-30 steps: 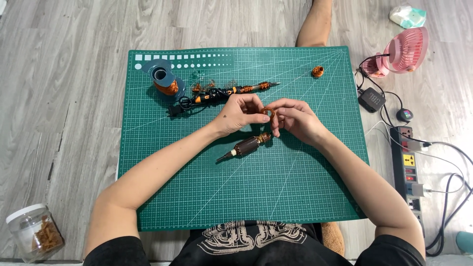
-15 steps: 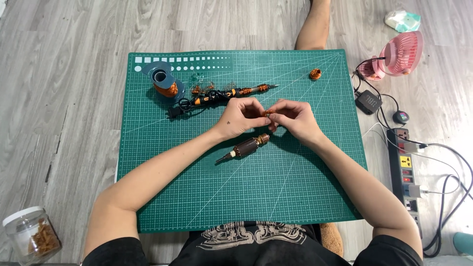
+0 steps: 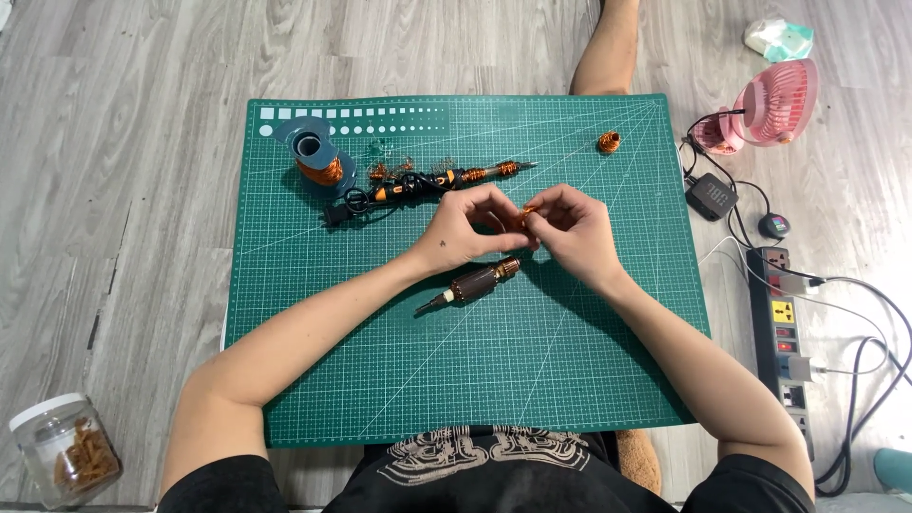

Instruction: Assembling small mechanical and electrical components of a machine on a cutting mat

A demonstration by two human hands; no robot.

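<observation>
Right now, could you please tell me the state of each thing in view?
Left hand: pinching small copper piece.
Right hand: pinching same piece.
Motor rotor: lying on green mat.
Soldering iron: lying flat.
Jar: lid on.
Pink fan: tipped sideways.

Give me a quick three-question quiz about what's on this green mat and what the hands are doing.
1. True or false: both hands pinch one small copper piece together.
2. What lies on the cutting mat just below the hands? A) dark motor rotor with a shaft B) scissors C) pink fan
3. Which side of the mat is the power strip on?

Key: 1 true; 2 A; 3 the person's right.
</observation>
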